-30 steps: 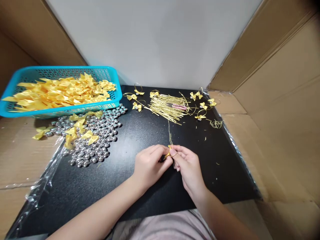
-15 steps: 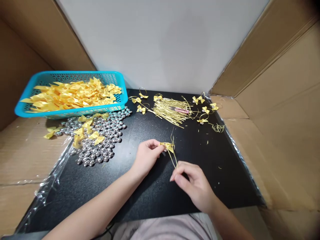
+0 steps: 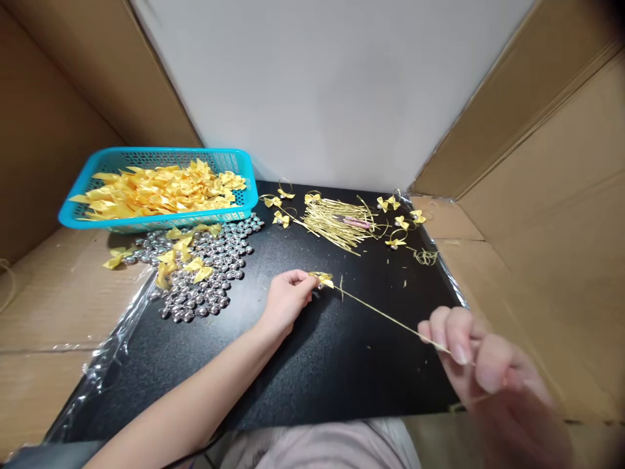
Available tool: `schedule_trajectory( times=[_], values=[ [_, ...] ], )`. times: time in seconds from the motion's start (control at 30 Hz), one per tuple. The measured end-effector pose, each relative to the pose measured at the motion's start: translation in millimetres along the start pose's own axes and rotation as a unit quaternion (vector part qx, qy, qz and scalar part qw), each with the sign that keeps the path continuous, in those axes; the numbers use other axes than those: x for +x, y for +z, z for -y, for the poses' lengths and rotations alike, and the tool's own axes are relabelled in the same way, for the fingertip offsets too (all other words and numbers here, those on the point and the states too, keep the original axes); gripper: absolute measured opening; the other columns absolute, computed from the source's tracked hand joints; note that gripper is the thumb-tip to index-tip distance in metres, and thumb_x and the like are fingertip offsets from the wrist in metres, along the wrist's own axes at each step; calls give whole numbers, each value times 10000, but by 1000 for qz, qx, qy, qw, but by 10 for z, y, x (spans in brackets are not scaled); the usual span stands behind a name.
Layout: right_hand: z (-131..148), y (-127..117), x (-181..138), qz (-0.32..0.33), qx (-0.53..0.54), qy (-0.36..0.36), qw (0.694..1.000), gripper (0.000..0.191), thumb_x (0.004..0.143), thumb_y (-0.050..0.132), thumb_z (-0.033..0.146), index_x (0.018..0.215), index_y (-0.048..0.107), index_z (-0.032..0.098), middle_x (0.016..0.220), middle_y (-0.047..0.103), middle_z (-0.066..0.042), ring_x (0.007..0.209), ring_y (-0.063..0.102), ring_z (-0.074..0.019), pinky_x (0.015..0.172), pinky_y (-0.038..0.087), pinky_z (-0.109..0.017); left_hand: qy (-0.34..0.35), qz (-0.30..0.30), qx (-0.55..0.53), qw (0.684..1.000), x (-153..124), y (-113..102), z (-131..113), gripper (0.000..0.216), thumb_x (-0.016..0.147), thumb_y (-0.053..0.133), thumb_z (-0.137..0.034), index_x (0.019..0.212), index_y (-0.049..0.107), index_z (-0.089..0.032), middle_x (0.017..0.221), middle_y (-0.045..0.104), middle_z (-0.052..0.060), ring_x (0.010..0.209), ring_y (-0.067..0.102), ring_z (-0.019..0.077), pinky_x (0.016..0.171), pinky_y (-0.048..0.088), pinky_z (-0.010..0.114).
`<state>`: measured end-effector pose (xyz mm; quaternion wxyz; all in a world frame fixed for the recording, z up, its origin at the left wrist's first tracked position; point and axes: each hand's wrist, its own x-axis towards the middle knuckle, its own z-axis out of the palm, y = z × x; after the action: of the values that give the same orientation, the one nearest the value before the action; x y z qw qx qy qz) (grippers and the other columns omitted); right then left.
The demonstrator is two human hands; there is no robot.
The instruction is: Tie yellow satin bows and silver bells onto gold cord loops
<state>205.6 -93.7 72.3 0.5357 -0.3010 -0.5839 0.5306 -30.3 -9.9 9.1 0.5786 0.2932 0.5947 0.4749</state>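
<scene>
My left hand [image 3: 289,301] is closed, pinching a small yellow ribbon bow [image 3: 324,281] over the middle of the black table. A silver bead seems to sit at the bow, partly hidden by my fingers. From the bow a thin gold cord [image 3: 385,314] runs taut down to the right. My right hand [image 3: 488,365], blurred by motion, grips that cord between thumb and fingers near the table's right edge. A loose end of cord trails below the right hand.
A blue basket [image 3: 159,220] of yellow bows stands back left. Silver beads [image 3: 195,296] lie before it, several bows among them. At the back are gold twist strips [image 3: 332,228], pink-handled snips [image 3: 356,223], several finished bows [image 3: 394,243] and tangled cord [image 3: 426,257]. Cardboard walls [image 3: 551,215] flank the table.
My right hand has moved right and toward me, drawing the cord out into one long taut line. The left hand keeps its pinch on the bow. The view has shifted slightly.
</scene>
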Motion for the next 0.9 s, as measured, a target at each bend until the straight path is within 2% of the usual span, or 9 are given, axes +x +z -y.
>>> schedule_trajectory(
  times=[0.1, 0.23, 0.33, 0.4, 0.5, 0.6, 0.67, 0.73, 0.9],
  values=[
    [27, -43, -27, 2, 4, 1, 1000, 295, 956, 509, 410, 746, 633, 246, 700, 450, -9, 709, 443, -165, 688, 410, -322, 1, -4, -10, 1000, -2, -4, -4, 188, 535, 663, -267, 480, 511, -171, 355, 451, -66, 342, 319, 32, 380, 191, 161],
    [71, -112, -144, -4, 26, 49, 998, 300, 958, 489, 412, 738, 567, 223, 690, 478, -18, 647, 465, -162, 591, 391, -312, -1, -13, -26, 1000, 5, -10, -1, 177, 543, 674, -259, 489, 539, -159, 361, 489, -52, 341, 340, 35, 380, 219, 159],
    [90, -154, -216, -12, 45, 77, 996, 271, 943, 508, 418, 755, 544, 225, 657, 470, -8, 584, 456, -149, 552, 385, -298, -1, -26, -46, 999, 14, -11, -3, 152, 537, 689, -238, 507, 574, -143, 416, 570, -15, 385, 446, 58, 407, 305, 161],
    [53, -156, -222, 9, 54, 97, 994, 262, 920, 551, 421, 747, 530, 225, 628, 459, 6, 551, 446, -137, 557, 388, -294, 1, -37, -68, 997, 24, -14, -12, 150, 534, 703, -232, 522, 589, -136, 476, 616, 9, 462, 548, 89, 443, 358, 163],
    [-101, -95, -172, 47, 80, 179, 979, 282, 899, 601, 416, 722, 503, 219, 573, 431, 42, 489, 399, -104, 589, 401, -290, 7, -58, -113, 992, 62, -39, -50, 166, 539, 725, -240, 573, 605, -131, 560, 646, 12, 555, 628, 109, 463, 377, 152],
    [-306, 1, -105, 45, 85, 299, 949, 315, 884, 621, 445, 722, 500, 204, 540, 439, 55, 487, 389, -94, 617, 415, -291, 8, -84, -169, 982, 136, -105, -132, 158, 571, 710, -236, 646, 608, -141, 617, 652, -5, 595, 659, 106, 479, 411, 144],
    [-410, 33, -74, 43, 49, 348, 935, 342, 860, 636, 484, 730, 516, 192, 530, 467, 44, 536, 438, -113, 663, 434, -306, 11, -100, -205, 974, 190, -168, -214, 115, 618, 670, -217, 675, 590, -158, 645, 651, -17, 630, 678, 103, 503, 450, 144],
    [-461, 26, -51, 43, -20, 364, 930, 354, 842, 644, 503, 739, 533, 183, 553, 489, 34, 587, 479, -126, 693, 438, -307, 17, -113, -234, 965, 228, -234, -311, 68, 682, 628, -200, 686, 565, -175, 663, 644, -27, 662, 688, 90, 538, 484, 138],
    [-435, -53, 12, 43, -264, 306, 914, 296, 868, 594, 455, 752, 598, 183, 675, 552, -2, 648, 514, -145, 630, 415, -280, 14, -135, -350, 927, 199, -329, -540, 116, 812, 565, -125, 714, 555, -185, 637, 623, -39, 670, 695, 77, 659, 561, 162]
  ],
)
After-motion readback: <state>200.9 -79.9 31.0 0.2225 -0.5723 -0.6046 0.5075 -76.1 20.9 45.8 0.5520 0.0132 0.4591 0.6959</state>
